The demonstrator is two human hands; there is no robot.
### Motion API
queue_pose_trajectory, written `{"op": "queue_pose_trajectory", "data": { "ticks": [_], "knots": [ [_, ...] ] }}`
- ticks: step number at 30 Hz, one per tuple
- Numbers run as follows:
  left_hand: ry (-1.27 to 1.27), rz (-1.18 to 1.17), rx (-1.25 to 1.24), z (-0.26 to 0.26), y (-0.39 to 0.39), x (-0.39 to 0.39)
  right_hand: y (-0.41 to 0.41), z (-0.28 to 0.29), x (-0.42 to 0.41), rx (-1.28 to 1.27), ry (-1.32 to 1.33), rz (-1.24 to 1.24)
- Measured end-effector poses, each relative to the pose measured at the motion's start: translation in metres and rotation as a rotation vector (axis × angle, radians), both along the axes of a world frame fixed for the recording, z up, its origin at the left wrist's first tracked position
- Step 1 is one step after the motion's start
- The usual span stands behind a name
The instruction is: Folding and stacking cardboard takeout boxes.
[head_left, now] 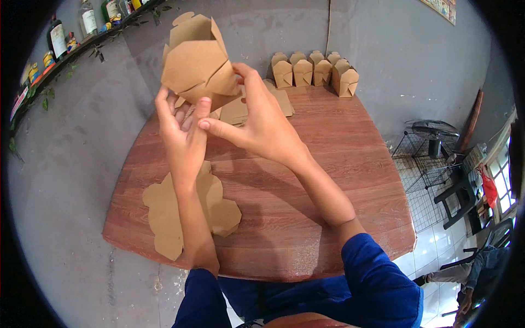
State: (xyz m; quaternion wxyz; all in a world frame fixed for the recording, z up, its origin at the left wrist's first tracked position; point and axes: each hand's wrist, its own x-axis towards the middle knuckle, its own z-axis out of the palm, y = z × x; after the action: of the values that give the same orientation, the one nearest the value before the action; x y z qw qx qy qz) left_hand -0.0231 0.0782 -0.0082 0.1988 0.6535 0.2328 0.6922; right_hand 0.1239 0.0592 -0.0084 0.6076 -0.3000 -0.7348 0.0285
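Observation:
A folded brown cardboard food box (197, 65) is held up between both hands, its top flaps standing apart. My left hand (184, 119) supports it from below and the left. My right hand (262, 115) grips its right side, its thumb stretched towards the left thumb. On the table beneath my left forearm lies a flat, unfolded cardboard blank (164, 213) with rounded flaps. More flat cardboard pieces (283, 100) lie behind my right hand, partly hidden.
Several folded cardboard boxes (303, 71) stand along the far edge of the wooden table (328, 180). Bottles (88, 20) line a wall shelf at the upper left. A fan (434, 133) stands right of the table, and a seated person (478, 266) is at the lower right.

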Motion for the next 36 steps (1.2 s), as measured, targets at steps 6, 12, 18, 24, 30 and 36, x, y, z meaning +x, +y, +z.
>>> {"op": "queue_pose_trajectory", "data": {
  "ticks": [6,12,18,24,30,36],
  "knots": [
    [0.02,-0.279,-0.159,0.007,-0.007,0.001,0.014,0.001,0.016,0.083,0.003,-0.227],
    [0.301,-0.118,-0.026,0.005,-0.008,-0.007,0.063,-0.012,0.044,0.062,0.132,-0.408],
    [0.264,-0.126,-0.004,0.012,-0.017,-0.009,0.164,-0.096,0.154,-0.088,0.303,-0.614],
    [0.311,-0.101,0.026,0.014,-0.018,-0.026,0.195,-0.149,0.193,-0.468,0.308,-0.884],
    [0.412,-0.014,0.032,0.013,-0.016,-0.021,0.214,-0.17,0.204,-0.744,0.249,-1.212],
    [0.397,0.008,0.077,0.017,-0.017,-0.019,0.235,-0.178,0.22,-0.785,0.218,-1.439]
  ]
}}
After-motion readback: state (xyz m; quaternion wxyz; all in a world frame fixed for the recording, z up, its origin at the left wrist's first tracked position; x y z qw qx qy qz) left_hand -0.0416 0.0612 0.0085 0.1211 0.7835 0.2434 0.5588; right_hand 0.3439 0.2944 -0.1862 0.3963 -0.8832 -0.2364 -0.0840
